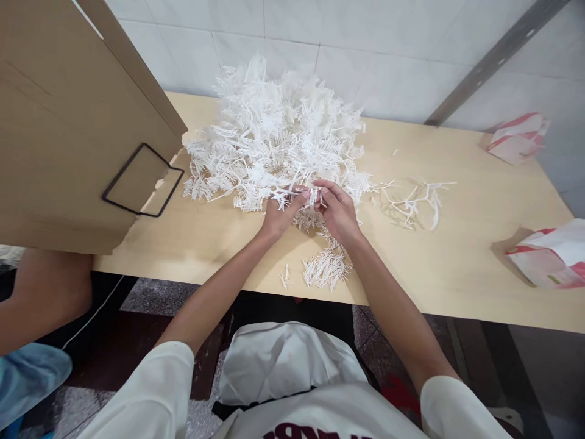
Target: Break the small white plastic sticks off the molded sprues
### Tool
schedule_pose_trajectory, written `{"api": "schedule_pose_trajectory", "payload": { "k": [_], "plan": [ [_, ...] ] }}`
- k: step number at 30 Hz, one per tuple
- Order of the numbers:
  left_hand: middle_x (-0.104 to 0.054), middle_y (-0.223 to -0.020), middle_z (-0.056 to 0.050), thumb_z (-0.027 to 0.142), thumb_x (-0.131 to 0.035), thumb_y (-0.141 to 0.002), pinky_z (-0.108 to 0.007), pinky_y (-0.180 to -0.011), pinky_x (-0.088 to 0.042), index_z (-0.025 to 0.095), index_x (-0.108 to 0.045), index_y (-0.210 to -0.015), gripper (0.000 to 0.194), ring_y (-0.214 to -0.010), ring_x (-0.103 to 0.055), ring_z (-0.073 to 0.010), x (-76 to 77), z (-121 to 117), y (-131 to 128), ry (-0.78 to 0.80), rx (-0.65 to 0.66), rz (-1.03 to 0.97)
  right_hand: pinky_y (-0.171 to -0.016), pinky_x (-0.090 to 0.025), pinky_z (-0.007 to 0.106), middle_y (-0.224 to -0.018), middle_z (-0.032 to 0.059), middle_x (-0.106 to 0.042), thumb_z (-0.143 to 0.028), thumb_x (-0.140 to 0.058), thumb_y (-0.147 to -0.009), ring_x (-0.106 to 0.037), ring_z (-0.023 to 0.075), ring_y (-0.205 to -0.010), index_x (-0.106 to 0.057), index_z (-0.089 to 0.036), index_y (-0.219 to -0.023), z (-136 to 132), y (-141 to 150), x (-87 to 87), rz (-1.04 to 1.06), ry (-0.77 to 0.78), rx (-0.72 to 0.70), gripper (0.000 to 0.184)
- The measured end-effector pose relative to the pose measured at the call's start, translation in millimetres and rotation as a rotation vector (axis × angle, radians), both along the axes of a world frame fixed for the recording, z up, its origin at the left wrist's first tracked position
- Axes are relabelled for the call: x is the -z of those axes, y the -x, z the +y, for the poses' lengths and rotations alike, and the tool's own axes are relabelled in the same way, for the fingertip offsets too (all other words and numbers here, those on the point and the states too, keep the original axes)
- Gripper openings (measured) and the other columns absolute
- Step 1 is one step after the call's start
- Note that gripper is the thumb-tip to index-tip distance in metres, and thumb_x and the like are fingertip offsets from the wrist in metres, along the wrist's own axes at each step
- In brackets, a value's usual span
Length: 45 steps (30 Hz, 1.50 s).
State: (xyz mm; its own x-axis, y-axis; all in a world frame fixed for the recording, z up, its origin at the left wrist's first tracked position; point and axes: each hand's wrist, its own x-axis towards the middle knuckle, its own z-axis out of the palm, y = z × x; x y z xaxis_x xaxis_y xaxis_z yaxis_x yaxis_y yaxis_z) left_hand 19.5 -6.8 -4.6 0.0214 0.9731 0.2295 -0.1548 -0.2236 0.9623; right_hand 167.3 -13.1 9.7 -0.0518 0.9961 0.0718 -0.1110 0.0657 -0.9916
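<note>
A large heap of white branched plastic sprigs lies on the table, up against the wall. At its front edge my left hand is closed on a white branched piece, thumb and fingers pinched. My right hand meets it from the other side, its fingers pinching the same white piece. The fingertips partly hide that piece. Below my hands sits a small pile of short white sticks, with a few loose sticks to its left.
Bare white branches lie to the right on the wooden table. Two red-and-white paper packets stand at the far right. A cardboard panel with a black wire frame rises on the left; another person's arm is below it.
</note>
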Motion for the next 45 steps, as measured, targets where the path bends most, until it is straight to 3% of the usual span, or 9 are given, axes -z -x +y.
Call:
{"api": "schedule_pose_trajectory", "payload": {
  "k": [4,7,12,16,20,24,29,34,45],
  "plan": [
    [-0.073,-0.089,-0.006,0.050,-0.068,-0.082,-0.034,-0.086,-0.054,0.017,-0.071,-0.091,0.034,-0.086,-0.068,-0.0183,-3.2,-3.8,0.4,-0.089,0.021,0.134,-0.057,-0.042,0.025,-0.070,-0.0020,-0.051,-0.064,-0.048,-0.089,-0.048,0.0096,-0.059,-0.059,-0.023,-0.090,-2.7,0.0,-1.6,-0.109,-0.012,0.007,0.043],
    [-0.072,-0.087,-0.006,0.054,-0.063,-0.084,-0.034,-0.085,-0.053,0.019,-0.068,-0.091,0.036,-0.086,-0.067,-0.0185,-5.7,-6.9,-1.1,-0.123,0.052,0.193,-0.055,-0.036,0.025,-0.064,-0.0040,-0.048,-0.064,-0.057,-0.084,-0.044,0.0096,-0.058,-0.056,-0.023,-0.082,-5.4,-0.6,-5.7,-0.296,-0.098,0.013,0.041],
    [-0.068,-0.085,-0.006,0.061,-0.056,-0.085,-0.034,-0.084,-0.050,0.020,-0.065,-0.093,0.043,-0.082,-0.063,-0.0185,-1.4,-7.3,-2.6,-0.087,0.108,0.237,-0.059,-0.032,0.026,-0.062,-0.0040,-0.047,-0.058,-0.044,-0.094,-0.043,0.0104,-0.059,-0.054,-0.022,-0.078,-7.1,-7.9,-10.7,-0.588,-0.245,-0.083,0.040],
    [-0.063,-0.077,-0.004,0.063,-0.058,-0.083,-0.032,-0.075,-0.049,0.020,-0.061,-0.092,0.044,-0.073,-0.059,-0.0166,-2.3,-8.1,-1.6,-0.016,0.214,0.196,-0.058,-0.030,0.026,-0.060,-0.0041,-0.045,-0.055,-0.039,-0.096,-0.039,0.0103,-0.056,-0.049,-0.021,-0.072,-5.3,-15.5,-10.6,-0.690,-0.326,-0.135,0.043],
    [-0.056,-0.069,0.000,0.058,-0.060,-0.083,-0.028,-0.070,-0.047,0.020,-0.057,-0.087,0.038,-0.066,-0.054,-0.0130,-7.7,-9.7,0.7,-0.011,0.277,0.217,-0.056,-0.029,0.026,-0.058,-0.0045,-0.045,-0.048,-0.042,-0.095,-0.037,0.0098,-0.054,-0.050,-0.021,-0.069,-4.5,-17.9,-9.2,-0.686,-0.317,-0.152,0.038],
    [-0.056,-0.068,0.000,0.052,-0.058,-0.086,-0.029,-0.071,-0.048,0.020,-0.059,-0.082,0.032,-0.067,-0.053,-0.0134,-3.8,-7.1,3.2,-0.149,0.243,0.320,-0.054,-0.028,0.026,-0.055,-0.0053,-0.044,-0.042,-0.048,-0.090,-0.035,0.0091,-0.052,-0.051,-0.020,-0.068,-5.5,-12.0,-7.0,-0.664,-0.262,-0.104,0.031],
    [-0.059,-0.071,-0.002,0.055,-0.052,-0.090,-0.030,-0.071,-0.050,0.021,-0.058,-0.084,0.035,-0.069,-0.057,-0.0149,-0.8,-6.8,2.2,-0.238,0.162,0.372,-0.050,-0.031,0.025,-0.052,-0.0049,-0.046,-0.053,-0.050,-0.089,-0.039,0.0087,-0.048,-0.049,-0.021,-0.064,-7.7,-0.2,-3.8,-0.432,-0.131,-0.079,0.041],
    [-0.063,-0.068,-0.002,0.055,-0.047,-0.092,-0.029,-0.066,-0.051,0.020,-0.058,-0.086,0.037,-0.062,-0.060,-0.0140,-6.7,-10.3,0.9,-0.191,0.209,0.304,-0.045,-0.030,0.024,-0.050,-0.0053,-0.047,-0.063,-0.052,-0.086,-0.039,0.0083,-0.045,-0.049,-0.021,-0.067,-9.1,4.4,-3.2,-0.205,0.015,-0.141,0.045],
    [-0.064,-0.082,-0.004,0.047,-0.053,-0.091,-0.031,-0.079,-0.050,0.020,-0.062,-0.092,0.029,-0.080,-0.059,-0.0167,-7.0,-3.5,6.9,-0.167,0.151,0.374,-0.056,-0.036,0.025,-0.068,-0.0039,-0.055,-0.050,-0.067,-0.081,-0.047,0.0089,-0.059,-0.064,-0.021,-0.087,0.6,-17.5,-3.5,-0.380,-0.172,-0.124,0.030]
  ]
}}
